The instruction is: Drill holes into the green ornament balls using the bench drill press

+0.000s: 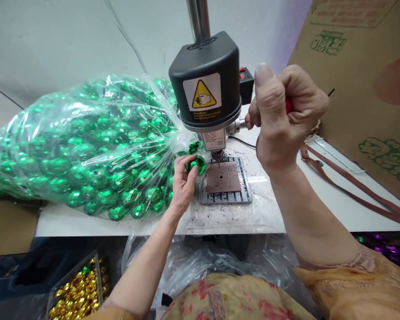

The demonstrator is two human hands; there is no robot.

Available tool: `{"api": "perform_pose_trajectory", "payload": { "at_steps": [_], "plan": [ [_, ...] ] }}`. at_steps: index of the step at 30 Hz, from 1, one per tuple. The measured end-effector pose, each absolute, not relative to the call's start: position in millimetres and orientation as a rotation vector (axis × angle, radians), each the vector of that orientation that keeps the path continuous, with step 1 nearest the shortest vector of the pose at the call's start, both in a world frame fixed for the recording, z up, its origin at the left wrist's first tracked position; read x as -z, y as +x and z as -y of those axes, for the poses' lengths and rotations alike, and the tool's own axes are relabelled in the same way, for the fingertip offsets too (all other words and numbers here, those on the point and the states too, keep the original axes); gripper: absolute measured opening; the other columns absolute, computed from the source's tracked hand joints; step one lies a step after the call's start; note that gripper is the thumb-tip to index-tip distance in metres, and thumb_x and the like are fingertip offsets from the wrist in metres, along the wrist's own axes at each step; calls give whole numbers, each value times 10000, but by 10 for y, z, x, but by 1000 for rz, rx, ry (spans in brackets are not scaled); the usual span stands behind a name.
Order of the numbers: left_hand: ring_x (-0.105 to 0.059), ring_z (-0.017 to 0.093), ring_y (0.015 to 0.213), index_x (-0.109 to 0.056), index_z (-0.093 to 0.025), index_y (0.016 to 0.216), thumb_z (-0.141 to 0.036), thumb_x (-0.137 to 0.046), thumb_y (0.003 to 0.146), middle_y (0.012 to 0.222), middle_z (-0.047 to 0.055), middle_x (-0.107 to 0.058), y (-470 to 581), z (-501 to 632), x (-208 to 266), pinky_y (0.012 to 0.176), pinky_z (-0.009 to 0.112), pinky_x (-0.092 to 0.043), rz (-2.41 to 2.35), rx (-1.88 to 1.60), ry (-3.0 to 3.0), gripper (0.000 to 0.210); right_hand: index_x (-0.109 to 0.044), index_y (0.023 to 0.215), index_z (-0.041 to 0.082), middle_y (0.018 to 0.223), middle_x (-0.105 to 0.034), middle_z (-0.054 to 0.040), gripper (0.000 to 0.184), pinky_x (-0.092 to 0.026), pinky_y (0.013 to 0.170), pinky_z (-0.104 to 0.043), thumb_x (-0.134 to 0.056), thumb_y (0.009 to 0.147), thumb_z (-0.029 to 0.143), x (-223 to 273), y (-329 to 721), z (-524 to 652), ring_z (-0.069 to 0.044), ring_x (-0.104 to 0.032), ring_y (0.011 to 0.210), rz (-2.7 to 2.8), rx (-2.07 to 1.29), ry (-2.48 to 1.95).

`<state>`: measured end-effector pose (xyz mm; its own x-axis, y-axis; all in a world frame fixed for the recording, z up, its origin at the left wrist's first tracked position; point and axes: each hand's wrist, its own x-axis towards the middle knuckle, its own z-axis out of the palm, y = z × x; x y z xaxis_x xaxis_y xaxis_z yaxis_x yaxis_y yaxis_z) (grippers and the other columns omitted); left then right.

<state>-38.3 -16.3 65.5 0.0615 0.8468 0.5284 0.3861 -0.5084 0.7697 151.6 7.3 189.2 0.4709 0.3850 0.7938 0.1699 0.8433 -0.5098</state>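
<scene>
My left hand (184, 181) pinches a shiny green faceted bead (197, 165) at the mouth of a clear plastic bag (86, 146) full of similar green beads. Just right of that bead stands a small drill press (205, 84) with a black motor cover and a yellow hand-warning label. Below its chuck, a brown board (224, 177) with a dark hole lies on the slotted metal base (246, 195). My right hand (286, 111) is raised and closed around the press's lever handle (289, 106), whose red part shows between the fingers.
Dark shavings lie scattered around the base on the white table (270, 222). A printed cardboard box (350, 89) rises at the right, with a brown strap (350, 186) before it. Below left, gold beads (76, 289) fill a clear bin. Plastic sheeting (253, 253) hangs by the table's front edge.
</scene>
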Motion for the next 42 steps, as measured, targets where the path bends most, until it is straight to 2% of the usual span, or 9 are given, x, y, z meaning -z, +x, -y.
{"api": "perform_pose_trajectory", "payload": {
  "at_steps": [4,8,13,15,22,27,31,36,42],
  "plan": [
    [-665,156,860,-501,-281,1330,-498,-757,804,1140,55,-651,-198,323,-380,724,282,-581,-1001,-1268,1325,624,-280,586,221,494,-271,77,517,-303,411,-254,-641,878,447,-1897,1506,-86,-42,-281,410,1070,-129,-517],
    [-627,122,678,-555,-234,1285,-575,-734,800,1011,52,-687,-173,192,-172,561,236,-530,-1118,-1186,1267,619,-302,583,215,490,-303,78,478,-271,386,-249,-639,888,361,-1896,1510,-79,-35,-288,385,1073,-139,-468],
    [-666,220,1079,-533,-225,1349,-563,-702,836,1230,86,-674,-182,42,-98,940,358,-565,-1158,-1194,1536,637,-288,607,211,519,-295,68,490,-341,443,-232,-591,909,450,-1892,1532,-70,-37,-325,438,1136,-116,-571],
    [-659,232,1128,-525,-215,1367,-538,-702,846,1249,92,-675,-158,26,-103,1005,385,-540,-1165,-1180,1628,638,-282,615,215,528,-293,64,498,-354,464,-237,-580,905,490,-1889,1536,-81,-43,-334,463,1143,-100,-577],
    [-657,272,1149,-577,-196,1318,-481,-755,808,1248,114,-685,-88,-17,-112,1026,446,-527,-1233,-1153,1795,611,-284,598,206,529,-290,65,510,-313,462,-253,-590,901,479,-1902,1515,-49,-37,-280,438,1118,-133,-540],
    [-622,297,1184,-592,-195,1306,-422,-786,788,1256,118,-680,-76,0,-81,1048,478,-491,-1322,-1114,1893,597,-292,600,206,546,-279,60,501,-345,469,-246,-615,888,460,-1911,1506,-23,-43,-303,456,1106,-171,-547],
    [-606,291,1188,-590,-210,1306,-389,-783,797,1264,107,-668,-53,40,-83,1046,470,-479,-1350,-1120,1946,574,-272,606,207,545,-276,58,509,-377,496,-245,-611,892,457,-1913,1505,-33,-48,-337,475,1109,-159,-544],
    [-594,290,1162,-599,-205,1284,-338,-809,772,1207,111,-662,19,79,-94,1035,466,-473,-1376,-1127,1978,569,-264,626,214,535,-269,64,501,-342,470,-249,-576,909,486,-1906,1508,-54,-46,-307,454,1121,-133,-585],
    [-594,279,1170,-590,-225,1293,-333,-808,773,1210,97,-655,30,76,-67,1038,447,-469,-1330,-1148,1934,575,-284,573,199,499,-302,62,470,-272,452,-284,-607,904,284,-1792,1484,4,-54,-319,412,1065,-112,-494]
  ]
}}
